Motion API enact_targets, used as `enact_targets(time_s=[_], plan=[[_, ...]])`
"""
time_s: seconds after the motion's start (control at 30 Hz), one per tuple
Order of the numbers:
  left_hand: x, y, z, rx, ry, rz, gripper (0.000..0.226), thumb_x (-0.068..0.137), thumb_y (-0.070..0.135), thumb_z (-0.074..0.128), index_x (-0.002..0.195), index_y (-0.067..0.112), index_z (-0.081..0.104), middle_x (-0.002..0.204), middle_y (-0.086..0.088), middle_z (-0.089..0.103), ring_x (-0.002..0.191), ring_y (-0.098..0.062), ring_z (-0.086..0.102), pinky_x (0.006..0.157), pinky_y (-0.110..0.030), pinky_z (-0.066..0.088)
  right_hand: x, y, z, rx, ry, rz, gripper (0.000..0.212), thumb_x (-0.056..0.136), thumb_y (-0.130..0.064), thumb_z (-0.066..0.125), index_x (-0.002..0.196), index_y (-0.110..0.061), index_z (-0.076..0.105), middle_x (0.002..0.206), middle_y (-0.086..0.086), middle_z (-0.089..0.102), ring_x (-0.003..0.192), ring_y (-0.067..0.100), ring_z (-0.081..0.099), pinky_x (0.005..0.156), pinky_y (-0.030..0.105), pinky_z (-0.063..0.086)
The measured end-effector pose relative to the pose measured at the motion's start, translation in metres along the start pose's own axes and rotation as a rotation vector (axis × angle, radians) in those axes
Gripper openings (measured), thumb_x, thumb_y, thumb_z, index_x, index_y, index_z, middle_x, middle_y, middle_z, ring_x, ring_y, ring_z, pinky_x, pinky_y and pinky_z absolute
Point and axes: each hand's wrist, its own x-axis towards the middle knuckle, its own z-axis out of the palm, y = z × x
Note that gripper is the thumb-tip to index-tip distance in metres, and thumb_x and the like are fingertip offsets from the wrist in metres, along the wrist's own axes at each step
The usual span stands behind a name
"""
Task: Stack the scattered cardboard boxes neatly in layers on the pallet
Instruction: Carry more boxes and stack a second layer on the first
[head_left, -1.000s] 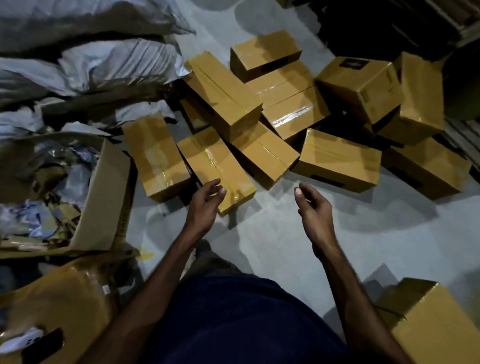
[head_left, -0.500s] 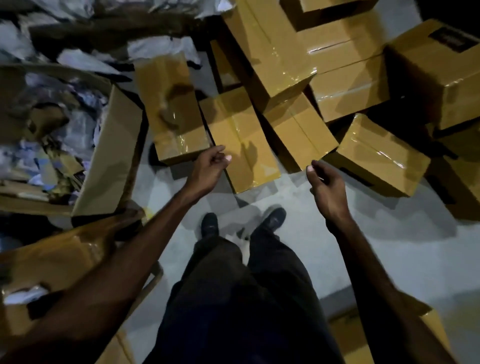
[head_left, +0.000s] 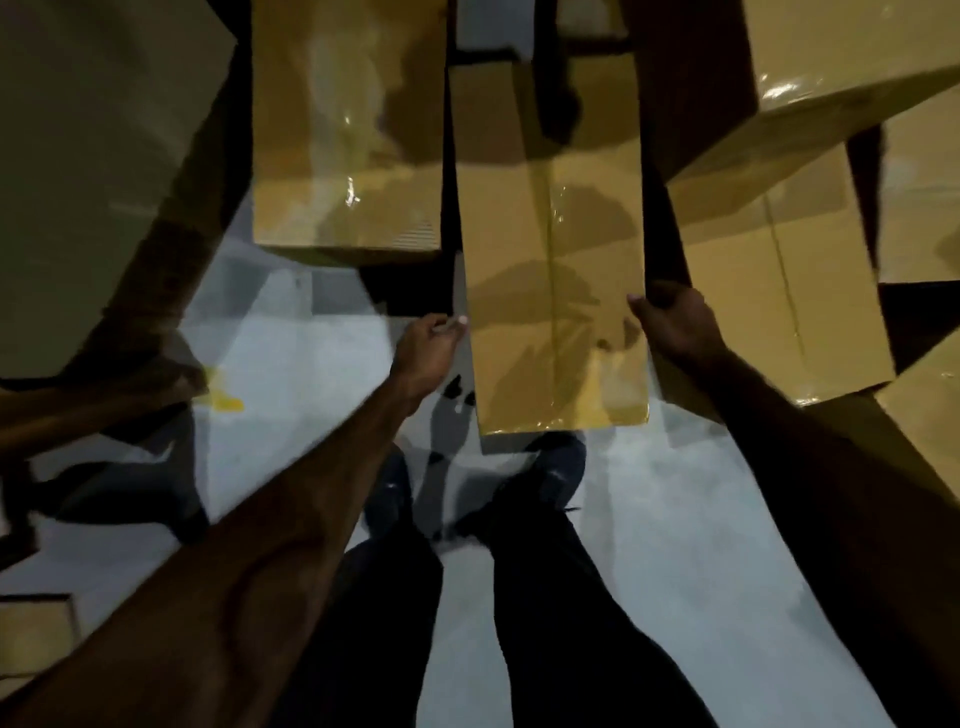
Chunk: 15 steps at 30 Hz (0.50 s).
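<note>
Both hands on it: the left hand (head_left: 427, 347) pinches the near left edge of the long taped cardboard box (head_left: 556, 291) while the right hand (head_left: 675, 325) curls round its right edge, the box lying lengthwise between them above the grey floor (head_left: 291, 343), among other boxes.

left hand (head_left: 427, 343): arm outstretched, fingers curled | right hand (head_left: 675, 325): arm outstretched, thumb forward, fingers curled | legs stood below

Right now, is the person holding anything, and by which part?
A long cardboard box, taken by its two long sides near the end closest to the person: left hand on one side, right hand on the other.
</note>
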Motion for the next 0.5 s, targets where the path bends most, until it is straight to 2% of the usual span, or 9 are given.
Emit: enact_targets(time_s=[0.07, 0.1, 0.17, 0.23, 0.33, 0.43, 0.5], plan=[[0.04, -0.013, 0.023, -0.059, 0.005, -0.018, 0.08, 0.087, 0.079, 0.053, 0.144, 0.024, 0.06, 0.139, -0.016, 0.064, 0.123, -0.038, 0.063, 0.098, -0.046, 0.055, 0.037, 0.022, 0.021, 0.006, 0.046, 0.048, 0.047, 0.1, -0.05, 0.06, 0.128, -0.013, 0.068, 0.115, 0.007, 0.071, 0.109, 0.028, 0.066, 0.085, 0.029, 0.043], [0.055, -0.017, 0.033, -0.111, 0.004, -0.019, 0.086, 0.082, 0.084, 0.053, 0.144, 0.026, 0.061, 0.14, -0.012, 0.065, 0.123, -0.035, 0.064, 0.101, -0.048, 0.055, 0.052, 0.033, 0.033, 0.037, 0.061, 0.069, 0.047, 0.097, -0.052, 0.06, 0.126, -0.016, 0.068, 0.113, 0.005, 0.072, 0.107, 0.029, 0.068, 0.086, 0.033, 0.049], [0.079, -0.029, 0.053, -0.221, 0.007, 0.013, 0.093, 0.073, 0.09, 0.056, 0.143, 0.029, 0.062, 0.138, 0.002, 0.068, 0.124, -0.026, 0.064, 0.108, -0.051, 0.051, 0.069, 0.048, 0.053, 0.12, 0.059, 0.121, 0.063, 0.086, -0.065, 0.06, 0.13, -0.02, 0.064, 0.118, 0.005, 0.072, 0.109, 0.032, 0.069, 0.094, 0.044, 0.056], [0.087, -0.035, 0.068, -0.286, 0.018, 0.046, 0.091, 0.073, 0.087, 0.062, 0.147, 0.033, 0.059, 0.139, 0.009, 0.067, 0.127, -0.022, 0.063, 0.112, -0.049, 0.048, 0.075, 0.061, 0.069, 0.211, 0.064, 0.171, 0.076, 0.08, -0.071, 0.062, 0.14, -0.025, 0.056, 0.131, 0.005, 0.067, 0.117, 0.03, 0.064, 0.102, 0.048, 0.053], [0.067, -0.035, 0.07, -0.31, 0.022, 0.071, 0.083, 0.077, 0.074, 0.068, 0.15, 0.037, 0.052, 0.139, 0.014, 0.066, 0.129, -0.018, 0.061, 0.115, -0.045, 0.045, 0.058, 0.064, 0.074, 0.307, 0.031, 0.162, 0.057, 0.098, -0.047, 0.065, 0.147, -0.02, 0.05, 0.132, 0.002, 0.062, 0.118, 0.025, 0.06, 0.102, 0.041, 0.05], [0.017, -0.019, 0.05, -0.304, -0.006, 0.062, 0.07, 0.083, 0.059, 0.071, 0.147, 0.036, 0.053, 0.133, 0.013, 0.069, 0.124, -0.016, 0.064, 0.112, -0.049, 0.048, 0.014, 0.06, 0.06, 0.37, -0.009, 0.152, 0.044, 0.097, -0.038, 0.066, 0.138, -0.026, 0.055, 0.128, 0.003, 0.066, 0.113, 0.027, 0.066, 0.1, 0.049, 0.056], [-0.027, -0.002, 0.027, -0.293, -0.03, 0.074, 0.053, 0.089, 0.043, 0.071, 0.14, 0.031, 0.058, 0.126, 0.007, 0.072, 0.118, -0.016, 0.067, 0.107, -0.046, 0.053, -0.028, 0.055, 0.042, 0.418, -0.028, 0.134, 0.033, 0.095, -0.032, 0.068, 0.127, -0.032, 0.061, 0.127, 0.005, 0.069, 0.108, 0.024, 0.068, 0.097, 0.046, 0.057]])
